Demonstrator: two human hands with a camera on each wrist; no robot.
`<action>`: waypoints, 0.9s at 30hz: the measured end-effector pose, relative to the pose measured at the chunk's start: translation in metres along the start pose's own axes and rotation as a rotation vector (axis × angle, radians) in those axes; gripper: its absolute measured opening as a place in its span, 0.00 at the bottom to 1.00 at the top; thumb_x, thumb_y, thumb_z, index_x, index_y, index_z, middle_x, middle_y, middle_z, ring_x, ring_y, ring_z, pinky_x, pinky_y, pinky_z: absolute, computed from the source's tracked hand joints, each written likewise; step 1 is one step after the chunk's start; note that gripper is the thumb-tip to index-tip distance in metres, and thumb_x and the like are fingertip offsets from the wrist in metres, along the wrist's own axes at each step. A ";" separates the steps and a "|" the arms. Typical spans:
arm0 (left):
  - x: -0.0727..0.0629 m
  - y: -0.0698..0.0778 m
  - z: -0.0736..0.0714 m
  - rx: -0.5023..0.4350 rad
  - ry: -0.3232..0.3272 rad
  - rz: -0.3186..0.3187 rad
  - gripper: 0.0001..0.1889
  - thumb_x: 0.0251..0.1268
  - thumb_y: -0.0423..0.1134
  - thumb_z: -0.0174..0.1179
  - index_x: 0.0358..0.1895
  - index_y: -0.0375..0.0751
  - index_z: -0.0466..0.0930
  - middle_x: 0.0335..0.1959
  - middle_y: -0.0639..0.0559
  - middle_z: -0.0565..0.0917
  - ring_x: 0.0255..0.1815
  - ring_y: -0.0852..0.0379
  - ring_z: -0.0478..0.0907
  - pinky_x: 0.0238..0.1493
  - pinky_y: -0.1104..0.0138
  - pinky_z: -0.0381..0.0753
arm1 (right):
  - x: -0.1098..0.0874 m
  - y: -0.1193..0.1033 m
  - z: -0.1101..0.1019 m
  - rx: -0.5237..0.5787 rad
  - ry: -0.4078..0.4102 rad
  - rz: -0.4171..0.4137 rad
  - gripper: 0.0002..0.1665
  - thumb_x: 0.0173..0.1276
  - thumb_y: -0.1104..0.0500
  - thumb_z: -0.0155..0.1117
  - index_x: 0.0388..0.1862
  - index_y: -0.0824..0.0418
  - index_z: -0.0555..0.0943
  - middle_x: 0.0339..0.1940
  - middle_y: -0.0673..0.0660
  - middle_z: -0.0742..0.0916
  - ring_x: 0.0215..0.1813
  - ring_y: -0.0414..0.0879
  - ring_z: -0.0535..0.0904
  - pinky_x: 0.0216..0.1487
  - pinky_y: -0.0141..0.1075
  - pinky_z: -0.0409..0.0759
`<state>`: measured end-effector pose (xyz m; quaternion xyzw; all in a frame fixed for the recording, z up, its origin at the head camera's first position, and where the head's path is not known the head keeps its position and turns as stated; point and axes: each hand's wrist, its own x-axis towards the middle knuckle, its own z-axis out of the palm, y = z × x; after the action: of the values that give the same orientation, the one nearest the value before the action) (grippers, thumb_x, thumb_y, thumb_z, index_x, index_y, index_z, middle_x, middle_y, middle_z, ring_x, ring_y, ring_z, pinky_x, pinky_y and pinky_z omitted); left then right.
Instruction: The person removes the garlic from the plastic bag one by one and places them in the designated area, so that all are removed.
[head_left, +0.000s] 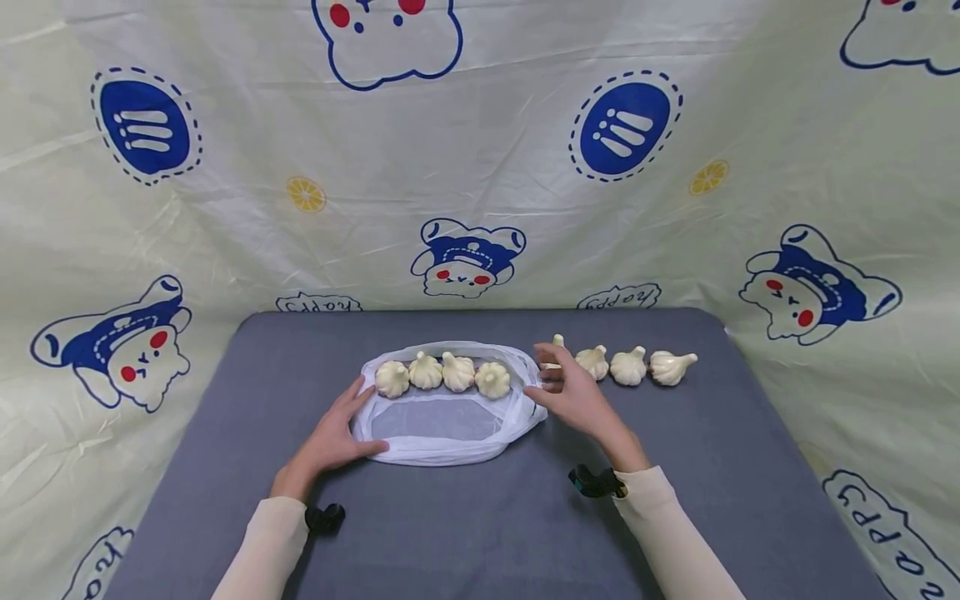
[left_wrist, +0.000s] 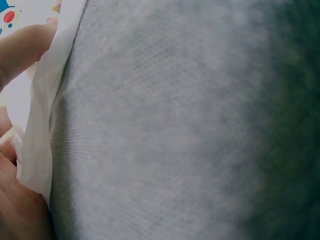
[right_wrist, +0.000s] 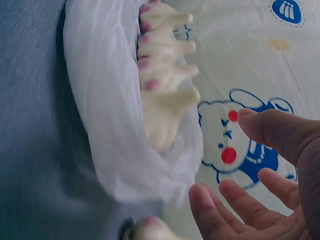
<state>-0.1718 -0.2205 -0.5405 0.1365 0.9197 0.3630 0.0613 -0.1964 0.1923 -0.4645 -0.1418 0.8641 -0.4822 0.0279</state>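
Note:
A white, thin-walled bag (head_left: 442,451) lies on the table with its mouth spread wide. Inside, several garlic bulbs (head_left: 458,372) stand in a row along its far side. My left hand (head_left: 333,437) holds the bag's left end, thumb over the near rim and fingers at the left rim. In the left wrist view, the thumb (left_wrist: 30,47) overlaps the white bag edge (left_wrist: 37,125). At the bag's right end is my right hand (head_left: 573,396), fingers spread and holding nothing. It partly hides the nearest garlic bulb (head_left: 558,340) outside the bag.
More garlic bulbs (head_left: 628,367) line up to the right of the bag, near the table's far edge. The grey table (head_left: 450,533) meets a printed curtain (head_left: 495,150) behind. In the right wrist view, one bulb (right_wrist: 150,230) lies beyond the bag's end.

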 end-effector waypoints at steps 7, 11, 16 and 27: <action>0.000 -0.001 0.000 0.006 0.001 0.005 0.54 0.52 0.55 0.76 0.80 0.36 0.59 0.85 0.35 0.49 0.83 0.29 0.48 0.76 0.33 0.55 | 0.012 -0.011 0.020 0.013 -0.098 0.002 0.42 0.69 0.60 0.72 0.78 0.63 0.65 0.72 0.70 0.76 0.66 0.66 0.78 0.66 0.56 0.79; -0.001 0.000 -0.001 0.006 -0.002 0.008 0.55 0.52 0.55 0.77 0.80 0.36 0.59 0.84 0.34 0.49 0.83 0.29 0.48 0.76 0.32 0.54 | 0.019 -0.014 0.030 -0.006 -0.135 0.016 0.42 0.69 0.60 0.72 0.78 0.63 0.64 0.73 0.70 0.75 0.67 0.67 0.78 0.66 0.56 0.79; -0.002 -0.002 -0.001 0.009 0.005 0.015 0.55 0.51 0.55 0.76 0.80 0.36 0.59 0.84 0.34 0.50 0.83 0.29 0.49 0.76 0.32 0.55 | 0.026 -0.015 0.040 -0.063 -0.160 0.037 0.42 0.69 0.58 0.73 0.78 0.61 0.66 0.75 0.66 0.74 0.67 0.63 0.78 0.62 0.54 0.81; 0.000 -0.004 0.000 0.006 0.012 0.030 0.54 0.52 0.54 0.76 0.80 0.35 0.60 0.84 0.35 0.50 0.83 0.30 0.49 0.77 0.35 0.55 | 0.035 -0.011 0.050 -0.203 -0.173 0.010 0.41 0.66 0.58 0.75 0.74 0.65 0.70 0.64 0.68 0.83 0.65 0.63 0.79 0.62 0.56 0.80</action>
<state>-0.1723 -0.2231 -0.5431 0.1484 0.9189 0.3620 0.0501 -0.2186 0.1360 -0.4787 -0.1805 0.9034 -0.3782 0.0904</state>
